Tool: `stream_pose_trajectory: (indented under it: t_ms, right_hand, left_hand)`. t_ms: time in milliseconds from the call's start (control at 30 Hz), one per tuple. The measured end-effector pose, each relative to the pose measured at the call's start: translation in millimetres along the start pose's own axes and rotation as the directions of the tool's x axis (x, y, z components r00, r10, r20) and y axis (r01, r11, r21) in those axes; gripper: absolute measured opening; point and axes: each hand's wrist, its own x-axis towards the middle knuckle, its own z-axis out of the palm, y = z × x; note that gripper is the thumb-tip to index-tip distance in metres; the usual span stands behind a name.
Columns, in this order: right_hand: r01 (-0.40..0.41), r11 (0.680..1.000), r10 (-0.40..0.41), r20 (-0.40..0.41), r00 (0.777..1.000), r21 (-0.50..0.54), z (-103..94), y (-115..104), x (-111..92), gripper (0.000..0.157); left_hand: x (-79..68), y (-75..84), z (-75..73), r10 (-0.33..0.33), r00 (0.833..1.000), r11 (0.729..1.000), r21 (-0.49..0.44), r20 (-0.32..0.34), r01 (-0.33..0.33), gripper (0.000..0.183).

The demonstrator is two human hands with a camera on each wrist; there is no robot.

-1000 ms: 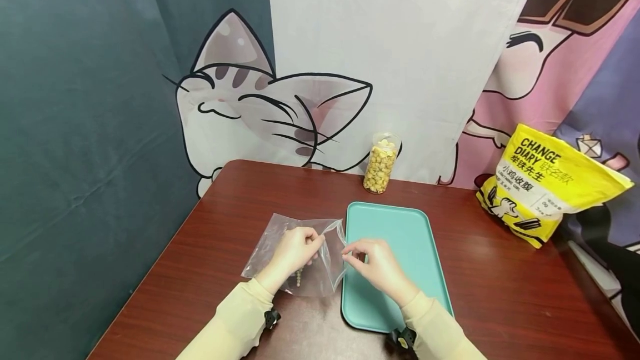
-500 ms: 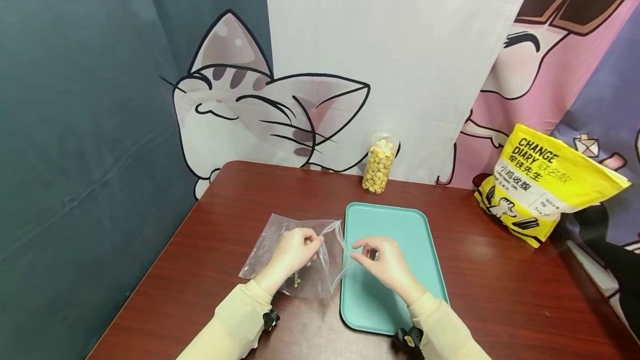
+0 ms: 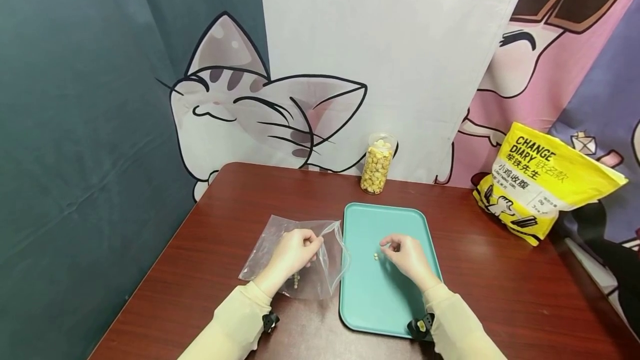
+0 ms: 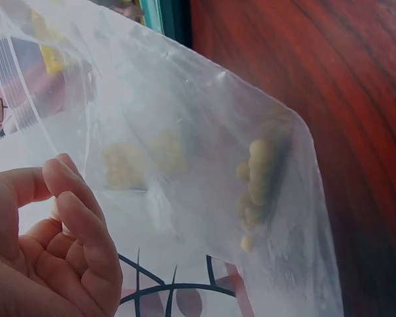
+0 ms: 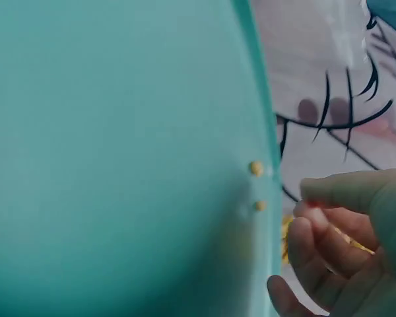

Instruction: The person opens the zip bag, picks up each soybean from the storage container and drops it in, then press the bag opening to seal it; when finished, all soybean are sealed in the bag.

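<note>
At the left of the table, a clear zip bag (image 3: 312,279) has its mouth held partly apart. My left hand (image 3: 295,251) pinches the bag near that mouth. Several small round pale-yellow beans, like soybeans (image 4: 259,175), lie in the lower part of the bag. Above the teal tray (image 3: 385,299) hovers my right hand (image 3: 407,254), fingers loosely bent, with nothing seen between them. Two more small beans (image 5: 256,168) lie on the tray close to its fingertips.
A clear jar (image 3: 377,166) full of pale-yellow pieces stands behind the tray. To the right leans a yellow snack bag (image 3: 542,188). A cartoon-print cloth (image 3: 415,43) hangs behind the brown table (image 3: 485,288).
My right hand has moved right, from the bag's mouth to over the tray, uncovering the two beans there. The left hand stays at the bag.
</note>
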Motion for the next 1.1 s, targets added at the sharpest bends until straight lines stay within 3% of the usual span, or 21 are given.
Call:
stream_pose_trajectory:
  t_ms: [133,467,1100]
  right_hand:
    - [-0.053,0.998,0.054,0.029,0.998,-0.024,1.1,8.1,1.5,0.006]
    - [-0.095,0.993,0.101,0.080,0.992,-0.072,2.8,10.7,4.5,0.005]
    - [-0.050,0.988,0.069,0.127,0.990,-0.148,2.1,7.1,6.2,0.005]
  left_hand:
    - [-0.1,-0.5,0.4,-0.002,1.000,1.000,0.008,-0.001,0.002,0.030]
    - [-0.5,-1.5,-1.2,-0.006,1.000,1.000,0.013,-0.017,0.007,0.029]
    - [-0.7,-0.4,-3.7,-0.013,1.000,1.000,0.007,-0.020,0.013,0.029]
